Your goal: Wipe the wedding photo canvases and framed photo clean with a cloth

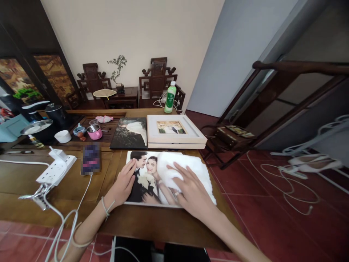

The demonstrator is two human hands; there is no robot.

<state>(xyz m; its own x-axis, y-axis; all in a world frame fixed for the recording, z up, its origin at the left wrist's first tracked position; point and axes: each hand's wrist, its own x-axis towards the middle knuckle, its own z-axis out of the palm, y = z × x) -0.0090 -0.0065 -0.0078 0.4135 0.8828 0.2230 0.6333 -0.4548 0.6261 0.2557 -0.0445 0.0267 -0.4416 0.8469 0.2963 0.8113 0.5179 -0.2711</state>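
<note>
Photo near the tabletop's right edge — left hand flat on it, right hand fingers apart on the white cloth — and one hard sideways push could skid it off.

Matt cloth, smooth wooden table

No text, brand or number is legible. The label on the green bottle carries pale markings too small to read.
</note>
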